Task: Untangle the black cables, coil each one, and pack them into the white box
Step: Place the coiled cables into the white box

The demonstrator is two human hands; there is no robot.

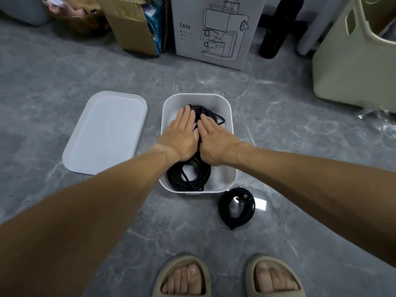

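Note:
The white box (231, 133) stands on the grey floor in the middle of the view. Black coiled cables (188, 176) lie inside it. My left hand (182, 136) and my right hand (214, 142) rest flat, palms down, side by side on top of the cables in the box, fingers extended and together. They press on the coils without gripping them. A further coil shows past my fingertips at the far end of the box. Another black coiled cable (236, 207) lies on the floor just in front of the box, to the right.
The box's white lid (107, 133) lies flat on the floor to the left. A printed carton (216, 28), open cardboard boxes (132, 28), a black bottle (278, 26) and a cream basket (353, 67) line the far side. My sandalled feet (227, 277) are at the bottom.

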